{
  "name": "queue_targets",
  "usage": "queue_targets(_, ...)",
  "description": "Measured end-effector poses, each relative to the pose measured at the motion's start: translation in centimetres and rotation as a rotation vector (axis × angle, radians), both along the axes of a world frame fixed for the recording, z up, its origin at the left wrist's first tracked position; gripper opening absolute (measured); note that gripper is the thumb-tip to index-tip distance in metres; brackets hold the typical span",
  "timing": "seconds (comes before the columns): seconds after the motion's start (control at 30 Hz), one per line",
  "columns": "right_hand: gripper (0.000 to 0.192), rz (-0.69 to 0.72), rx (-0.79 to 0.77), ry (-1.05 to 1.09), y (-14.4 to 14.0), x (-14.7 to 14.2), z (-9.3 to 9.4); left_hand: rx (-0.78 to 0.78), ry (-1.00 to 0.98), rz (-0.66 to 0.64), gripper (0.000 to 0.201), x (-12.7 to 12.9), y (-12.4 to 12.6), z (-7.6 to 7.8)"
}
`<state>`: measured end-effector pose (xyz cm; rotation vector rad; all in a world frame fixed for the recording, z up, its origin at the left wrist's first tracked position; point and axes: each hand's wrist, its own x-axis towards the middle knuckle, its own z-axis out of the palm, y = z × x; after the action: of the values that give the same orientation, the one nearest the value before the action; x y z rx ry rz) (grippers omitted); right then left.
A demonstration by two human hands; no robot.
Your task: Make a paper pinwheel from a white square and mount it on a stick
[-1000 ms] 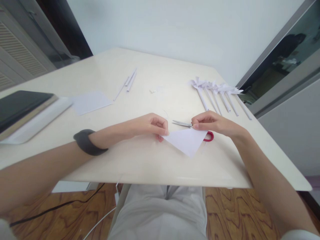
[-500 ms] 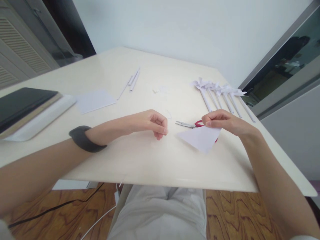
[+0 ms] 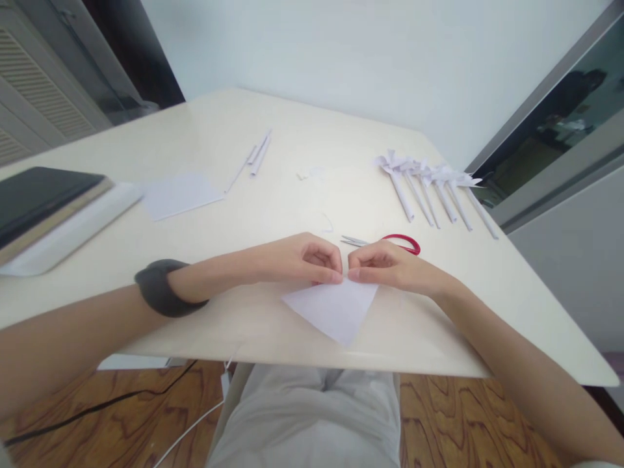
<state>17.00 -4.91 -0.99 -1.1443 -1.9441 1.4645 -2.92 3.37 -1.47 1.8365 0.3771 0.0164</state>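
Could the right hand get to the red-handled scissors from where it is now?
Probably yes. The scissors lie on the table just beyond the right hand, nothing between them. But that hand and the left hand are pinching the folded paper.

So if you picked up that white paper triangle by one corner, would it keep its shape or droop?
The paper triangle would probably droop a little: it looks thin and lies flat on the table. It seems very light, so a nudge would likely slide it. Both hands pinch its top edge with only their fingers.
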Motion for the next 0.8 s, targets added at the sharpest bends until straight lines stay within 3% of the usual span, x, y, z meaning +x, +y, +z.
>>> queue_targets(0.23, 0.012, -0.111, 0.057, -0.024, 0.2, -0.3, -0.8, -0.034, 0.004, 0.070, 0.016, 0.1, 0.2, -0.7)
queue_targets(0.47, 0.014, -0.145, -0.004, -0.002, 0.6, -0.2, -1.7, 0.140, 0.027, 0.132, 0.014, 0.2, -0.2, -0.8)
queue_targets(0.8, 0.009, -0.150, 0.033, -0.090, 0.6, -0.2, -1.6, 0.182, 0.046, 0.120, 0.013, 0.3, -0.2, -0.9)
